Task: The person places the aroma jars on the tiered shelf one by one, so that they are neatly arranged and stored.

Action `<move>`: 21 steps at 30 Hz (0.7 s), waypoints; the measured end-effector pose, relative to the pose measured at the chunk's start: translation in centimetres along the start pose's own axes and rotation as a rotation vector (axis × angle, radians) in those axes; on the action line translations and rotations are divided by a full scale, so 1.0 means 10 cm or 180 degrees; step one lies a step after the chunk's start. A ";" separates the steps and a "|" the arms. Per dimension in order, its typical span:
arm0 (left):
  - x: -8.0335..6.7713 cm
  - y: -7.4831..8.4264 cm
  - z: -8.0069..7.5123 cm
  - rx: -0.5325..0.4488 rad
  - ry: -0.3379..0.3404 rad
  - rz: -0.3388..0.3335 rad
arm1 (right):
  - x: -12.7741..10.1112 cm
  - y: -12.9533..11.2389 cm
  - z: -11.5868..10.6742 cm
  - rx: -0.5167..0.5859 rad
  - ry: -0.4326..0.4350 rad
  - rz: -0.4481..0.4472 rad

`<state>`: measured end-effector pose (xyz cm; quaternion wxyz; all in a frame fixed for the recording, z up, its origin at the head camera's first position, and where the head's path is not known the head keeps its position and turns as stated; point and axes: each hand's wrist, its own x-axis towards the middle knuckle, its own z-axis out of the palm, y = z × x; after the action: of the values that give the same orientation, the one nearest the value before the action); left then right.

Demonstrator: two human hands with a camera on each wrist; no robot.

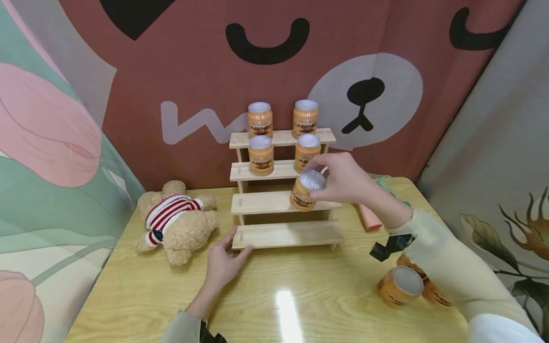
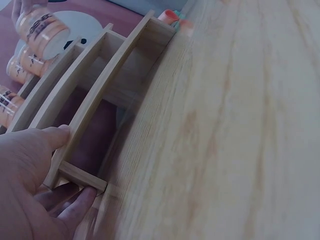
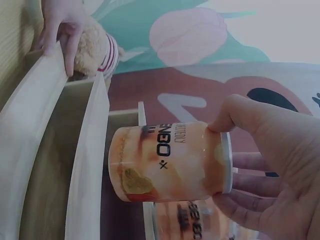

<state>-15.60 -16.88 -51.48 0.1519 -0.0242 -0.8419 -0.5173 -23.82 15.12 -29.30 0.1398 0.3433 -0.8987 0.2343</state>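
Observation:
A four-step wooden display stand (image 1: 261, 204) stands on the table. My right hand (image 1: 344, 178) holds an orange jar (image 1: 302, 196) near its silvery lid, tilted over the right part of the second step from the bottom. In the right wrist view, thumb and fingers span the lid end of the jar (image 3: 165, 162); whether its base touches the step I cannot tell. With my left hand (image 1: 223, 262) I grip the left front corner of the lowest step, thumb on the board and fingers at its end support (image 2: 82, 177). Two jars (image 1: 261, 159) occupy each of the upper two steps.
A teddy bear (image 1: 182, 226) in a striped sweater lies left of the stand. More orange jars (image 1: 399, 288) stand at the table's right front, partly behind my right sleeve. A pink cylindrical object (image 1: 370, 218) lies right of the stand. A patterned curtain (image 1: 193, 57) hangs behind.

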 end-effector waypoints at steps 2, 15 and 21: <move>0.00 0.00 -0.01 -0.0007 -0.0013 0.0004 | 0.06 -0.04 0.06 0.0069 -0.0010 -0.0046; -0.01 0.01 -0.01 -0.0029 -0.0025 -0.0013 | 0.46 -0.18 0.46 0.0204 -0.0186 -0.0262; -0.01 -0.01 0.01 -0.0046 -0.0032 0.0004 | 0.56 -0.24 0.57 0.0321 -0.0199 -0.0239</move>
<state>-15.53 -16.87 -51.61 0.1478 -0.0285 -0.8389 -0.5231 -26.73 7.53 -31.09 0.1029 0.3905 -0.8762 0.2631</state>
